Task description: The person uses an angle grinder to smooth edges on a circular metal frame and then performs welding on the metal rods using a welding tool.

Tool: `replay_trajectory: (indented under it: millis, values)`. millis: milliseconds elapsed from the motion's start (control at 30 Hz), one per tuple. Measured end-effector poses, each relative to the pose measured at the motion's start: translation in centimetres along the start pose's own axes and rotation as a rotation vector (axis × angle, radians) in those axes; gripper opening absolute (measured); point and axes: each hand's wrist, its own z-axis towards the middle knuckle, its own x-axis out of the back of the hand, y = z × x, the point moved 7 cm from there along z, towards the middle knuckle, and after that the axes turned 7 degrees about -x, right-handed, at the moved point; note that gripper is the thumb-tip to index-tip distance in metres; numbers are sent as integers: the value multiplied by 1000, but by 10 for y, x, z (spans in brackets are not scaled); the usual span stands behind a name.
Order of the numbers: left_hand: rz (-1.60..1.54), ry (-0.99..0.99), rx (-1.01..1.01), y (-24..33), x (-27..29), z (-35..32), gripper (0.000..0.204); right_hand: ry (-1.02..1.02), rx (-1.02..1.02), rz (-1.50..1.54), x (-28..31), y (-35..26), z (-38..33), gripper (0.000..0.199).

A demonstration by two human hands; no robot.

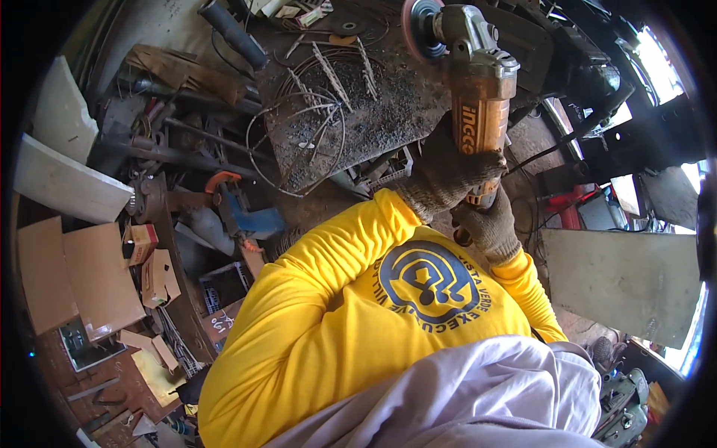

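Projecting above the left hand (447,173), the grinder (484,108) ends at the right hand (493,226).

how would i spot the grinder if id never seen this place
Find the bright yellow shirt and follow its sleeves up to the gloved left hand and gloved right hand. The angle grinder rises above them, the left wrapped around its body. Its orange casing topped by a round disc sets it apart from the dark, littered table beside it.
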Motion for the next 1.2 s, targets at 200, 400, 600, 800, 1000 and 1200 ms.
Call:
replay_trajectory:
  millis: [200,400,600,800,1000,1200]
  values:
    - [150,19,-76,0,5,-2,82,-128,17,94,5,19,12,61]
    - [197,17,-86,1,6,-2,86,-338,-46,206,5,37,17,87]
    - [370,-65,-108,-7,0,-5,89,-34,426,122,42,-29,29,131]
    - [517,-178,-270,2,-17,-12,81,170,475,-30,58,-36,52,70]
    - [1133,-806,522,9,33,-28,67,153,326,247,53,5,65,53]
    - [2002,-7,-178,105,189,-38,90,181,306,276,38,3,50,53]
